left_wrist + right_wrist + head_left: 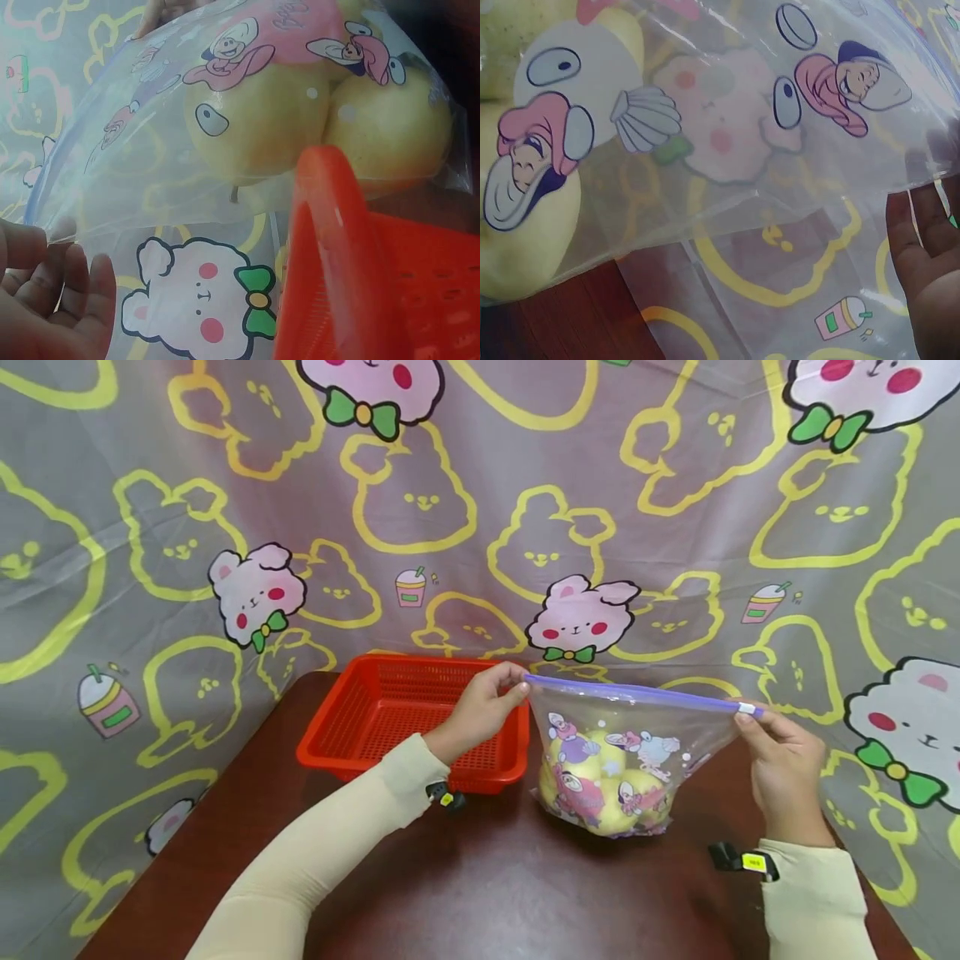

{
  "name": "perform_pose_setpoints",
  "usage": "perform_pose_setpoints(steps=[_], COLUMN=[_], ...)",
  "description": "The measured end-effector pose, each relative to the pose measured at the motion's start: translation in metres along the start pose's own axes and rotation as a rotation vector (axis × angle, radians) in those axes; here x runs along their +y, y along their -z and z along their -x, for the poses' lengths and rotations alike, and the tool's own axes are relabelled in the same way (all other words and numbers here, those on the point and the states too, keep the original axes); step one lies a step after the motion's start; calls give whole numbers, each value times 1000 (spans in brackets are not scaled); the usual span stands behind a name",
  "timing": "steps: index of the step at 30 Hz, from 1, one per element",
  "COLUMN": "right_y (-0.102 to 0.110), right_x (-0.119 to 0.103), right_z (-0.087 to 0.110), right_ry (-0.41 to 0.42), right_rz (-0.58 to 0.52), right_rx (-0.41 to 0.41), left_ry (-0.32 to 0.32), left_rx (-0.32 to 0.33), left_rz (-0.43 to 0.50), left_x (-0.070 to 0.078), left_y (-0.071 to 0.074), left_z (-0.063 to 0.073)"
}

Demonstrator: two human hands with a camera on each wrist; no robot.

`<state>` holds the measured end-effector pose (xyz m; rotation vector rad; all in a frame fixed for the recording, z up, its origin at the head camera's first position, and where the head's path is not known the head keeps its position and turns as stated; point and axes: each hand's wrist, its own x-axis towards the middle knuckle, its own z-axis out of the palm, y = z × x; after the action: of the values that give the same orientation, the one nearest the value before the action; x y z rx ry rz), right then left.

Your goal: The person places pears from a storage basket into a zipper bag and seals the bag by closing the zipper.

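A clear printed zip bag (622, 747) hangs upright over the table, its purple zip strip (637, 693) stretched sideways. Inside are several yellow-green pears (259, 124); one stem pokes down in the left wrist view. My left hand (486, 706) pinches the bag's left top corner between thumb and fingers. At the other end, my right hand (783, 764) pinches the strip's right end, with the thumb at the white slider (747, 708). Whether the zip is fully closed I cannot tell. The bag's bottom sits at or just above the tabletop.
A red plastic basket (337, 760) with slotted walls stands to the left of the bag, beneath my left forearm. The dark brown table (525, 893) meets a cartoon-printed curtain (465, 527) behind and at both sides. Small black devices are strapped to both wrists.
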<state>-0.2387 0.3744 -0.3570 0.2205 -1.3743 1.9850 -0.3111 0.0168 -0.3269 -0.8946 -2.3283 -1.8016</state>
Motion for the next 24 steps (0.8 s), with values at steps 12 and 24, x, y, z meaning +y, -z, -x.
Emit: perform_pose_setpoints(steps=[12,24], right_y=[17,39], right_x=[4,4], right_z=[-7,-20], right_ry=[-73,-86], right_rz=[-42,-76], right_rx=[-23,-353], left_ry=[-74,-138], left_rx=[14,-2], left_rz=[-56,-25], left_x=[3,-6], left_y=[-4,-6], left_z=[-7,-6])
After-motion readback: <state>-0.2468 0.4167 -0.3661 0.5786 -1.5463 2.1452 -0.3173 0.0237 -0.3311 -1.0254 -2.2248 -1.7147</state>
